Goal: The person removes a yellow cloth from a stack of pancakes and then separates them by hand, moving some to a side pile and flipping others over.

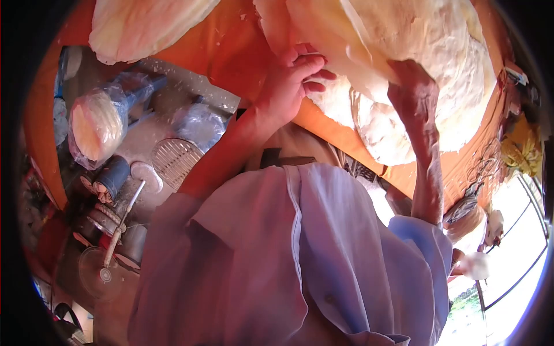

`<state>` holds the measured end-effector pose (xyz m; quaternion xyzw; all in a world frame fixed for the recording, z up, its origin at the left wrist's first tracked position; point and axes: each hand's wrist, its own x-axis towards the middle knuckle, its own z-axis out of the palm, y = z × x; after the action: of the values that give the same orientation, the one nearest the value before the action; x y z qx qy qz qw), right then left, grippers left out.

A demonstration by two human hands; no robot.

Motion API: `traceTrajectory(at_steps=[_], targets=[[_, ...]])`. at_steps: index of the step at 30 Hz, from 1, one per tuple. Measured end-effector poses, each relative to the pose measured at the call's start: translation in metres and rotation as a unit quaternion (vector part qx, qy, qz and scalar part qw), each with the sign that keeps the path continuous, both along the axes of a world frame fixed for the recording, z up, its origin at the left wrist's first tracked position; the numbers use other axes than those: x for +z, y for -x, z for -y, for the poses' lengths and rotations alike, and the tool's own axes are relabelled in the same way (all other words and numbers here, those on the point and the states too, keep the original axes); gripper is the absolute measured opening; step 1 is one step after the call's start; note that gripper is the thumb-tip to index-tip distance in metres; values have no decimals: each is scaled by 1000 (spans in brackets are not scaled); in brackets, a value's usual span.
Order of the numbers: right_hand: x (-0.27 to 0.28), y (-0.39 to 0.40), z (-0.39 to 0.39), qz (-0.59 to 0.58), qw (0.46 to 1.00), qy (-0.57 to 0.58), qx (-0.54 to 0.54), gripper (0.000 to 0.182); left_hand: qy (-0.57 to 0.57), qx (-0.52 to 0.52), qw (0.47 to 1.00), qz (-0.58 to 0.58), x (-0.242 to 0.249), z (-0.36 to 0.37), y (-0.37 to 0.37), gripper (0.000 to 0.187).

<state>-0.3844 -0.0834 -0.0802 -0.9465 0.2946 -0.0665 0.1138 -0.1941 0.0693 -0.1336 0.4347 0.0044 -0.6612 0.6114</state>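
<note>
A thin, pale, flatbread-like sheet (329, 37) is lifted and folded in front of me. My right hand (412, 86) is closed on its lower right edge, with the fingertips hidden behind the sheet. At the sheet's lower left edge is my left hand (297, 78), its thumb and fingers apart; whether it touches the sheet is hard to see. Beneath and to the right spreads a broad stack of similar thin sheets (444, 92), with ragged edges. Another pale round sheet (147, 26) lies at the upper left. All rest on an orange cloth (239, 49).
On the floor at left are a plastic-wrapped pack of pale rounds (95, 130), a clear plastic bag (199, 124), a slatted round rack (175, 158), a blue cylinder (112, 176) and a rod (124, 222). A yellow bundle (522, 147) sits at far right.
</note>
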Motion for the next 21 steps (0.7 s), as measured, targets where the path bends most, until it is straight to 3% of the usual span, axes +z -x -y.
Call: traceTrajectory(at_steps=[8, 11, 13, 16, 17, 19, 20, 21], targets=[[-5, -8, -22, 64, 998, -15, 1, 29, 44, -37, 996, -69, -9, 14, 1, 8], [-7, -16, -18, 18, 1000, 4, -2, 31, 70, -16, 996, -54, -6, 14, 3, 11], [-11, -18, -31, 24, 1000, 7, 11, 32, 44, -28, 998, -22, -3, 21, 4, 25], [9, 3, -50, 108, 990, -85, -18, 49, -9, -34, 999, 37, 12, 32, 10, 34], [12, 15, -54, 158, 979, -93, -94, 47, -19, -41, 996, 76, 15, 36, 13, 32], [3, 48, -56, 233, 917, -110, -305, 41, -39, -52, 986, 156, 21, 39, 18, 29], [-4, 63, -54, 322, 823, -233, -407, 41, -43, -31, 989, 136, 16, 39, 18, 27], [-12, 75, -52, 398, 694, -346, -491, 42, -47, -11, 992, 117, 5, 39, 18, 27]])
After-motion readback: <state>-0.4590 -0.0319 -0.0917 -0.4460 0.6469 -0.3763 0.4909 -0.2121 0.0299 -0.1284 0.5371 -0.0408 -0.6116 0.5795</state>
